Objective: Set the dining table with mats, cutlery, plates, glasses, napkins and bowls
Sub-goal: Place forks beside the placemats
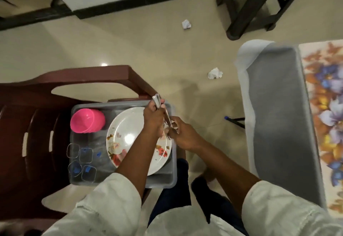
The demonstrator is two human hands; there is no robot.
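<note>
Over the grey tub (pixel 170 183) I'm seeing both hands working the cutlery (pixel 168 119): left hand (pixel 153 119) gripping a bunch, right hand (pixel 181 133) pinching pieces, probably sorting sets. Plates (pixel 130 137), pink bowls (pixel 87 120), glasses (pixel 81 159) waiting beneath; table (pixel 278 124) near right.

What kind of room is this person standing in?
Probably a home dining area. A table with a flowered mat stands at the right, and a grey tub on a brown plastic chair holds plates, pink bowls and glasses.
</note>
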